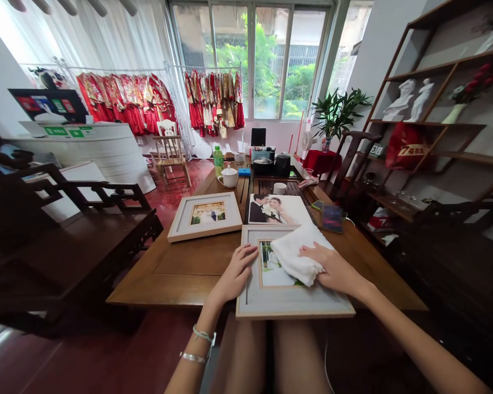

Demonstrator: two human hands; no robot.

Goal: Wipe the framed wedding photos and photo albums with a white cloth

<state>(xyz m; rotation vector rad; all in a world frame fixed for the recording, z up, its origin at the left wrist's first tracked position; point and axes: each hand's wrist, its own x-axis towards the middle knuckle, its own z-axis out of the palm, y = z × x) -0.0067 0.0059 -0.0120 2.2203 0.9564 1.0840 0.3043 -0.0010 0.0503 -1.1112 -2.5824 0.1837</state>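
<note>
A light wooden picture frame (290, 302) with a white mat and a photo lies at the near edge of the brown wooden table (189, 268). My left hand (236, 272) rests on the frame's left side, fingers spread flat. My right hand (332, 267) presses flat on a white cloth (296, 253) that covers part of the photo glass. A second framed photo (205, 215) lies further back on the left, and an unframed wedding print (276, 209) lies behind the near frame.
A teapot-like white pot (229, 177), green bottle (218, 158), dark kettle (282, 164) and tea tray stand at the table's far end. A dark wooden bench (78, 241) is on the left, shelves (431, 126) on the right, red garments (127, 101) hang by the window.
</note>
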